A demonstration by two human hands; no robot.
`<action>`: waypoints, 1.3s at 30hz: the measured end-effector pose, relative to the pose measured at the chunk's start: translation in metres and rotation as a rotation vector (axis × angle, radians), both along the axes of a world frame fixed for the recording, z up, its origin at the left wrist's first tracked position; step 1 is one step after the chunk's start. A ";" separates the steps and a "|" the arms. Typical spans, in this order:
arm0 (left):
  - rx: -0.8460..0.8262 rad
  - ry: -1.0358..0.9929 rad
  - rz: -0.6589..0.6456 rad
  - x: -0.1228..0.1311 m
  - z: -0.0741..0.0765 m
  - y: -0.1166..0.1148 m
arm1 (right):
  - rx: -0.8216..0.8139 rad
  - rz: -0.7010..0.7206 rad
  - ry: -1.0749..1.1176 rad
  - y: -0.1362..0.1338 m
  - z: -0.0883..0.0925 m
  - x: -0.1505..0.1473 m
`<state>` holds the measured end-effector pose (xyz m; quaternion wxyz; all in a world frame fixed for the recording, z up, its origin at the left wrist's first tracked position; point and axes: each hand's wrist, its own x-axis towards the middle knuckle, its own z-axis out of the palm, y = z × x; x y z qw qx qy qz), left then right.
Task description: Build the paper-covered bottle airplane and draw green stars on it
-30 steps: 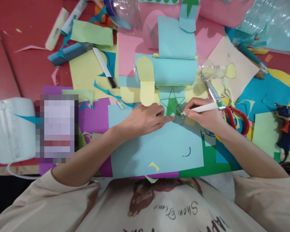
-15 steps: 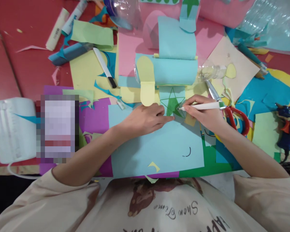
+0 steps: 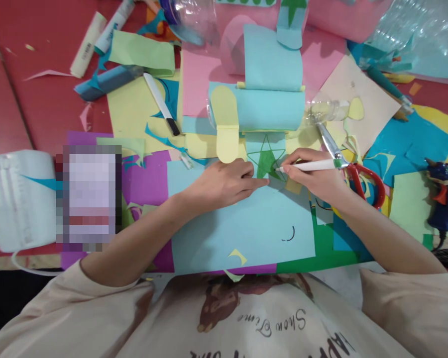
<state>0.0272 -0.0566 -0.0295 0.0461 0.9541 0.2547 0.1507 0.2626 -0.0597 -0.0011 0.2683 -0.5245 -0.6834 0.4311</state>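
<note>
We work over a red tabletop [image 3: 33,30], much of it strewn with coloured paper. On it, just in front of our body, lies a large, flat light-blue paper sheet [image 3: 227,223] with a short, curved black line at its lower right. Beyond the sheet rests a clear plastic bottle wrapped in light-blue paper [image 3: 274,112], on its side, its neck pointing right. A pale-yellow paper tab with rounded ends [image 3: 227,144] hangs over its left part and reaches down near our left hand [image 3: 227,181].

That left hand lies on the light-blue sheet, some fingers curled and one stretched toward the lower edge of a light-blue paper strip [image 3: 252,141]; we cannot tell whether it pinches anything. The strip extends toward us from the bottle's near side, between our two hands. Our right hand [image 3: 313,174] grasps a slim white marker pen [image 3: 321,164] between thumb and fingers, its tip at the strip. Just beside that hand lie metal scissors with red handles [image 3: 381,191], and the marker's back end overlaps them in our view.

On the strip we see a green-outlined five-pointed star [image 3: 267,164], its middle and lower parts filled in, its top point bare. Smallest, a curved pale-yellow paper scrap [image 3: 239,257] lies near the sheet's front edge.
</note>
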 end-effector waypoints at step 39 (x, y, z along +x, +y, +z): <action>0.001 -0.033 -0.006 0.000 -0.002 0.000 | 0.057 0.019 0.011 0.002 -0.002 0.001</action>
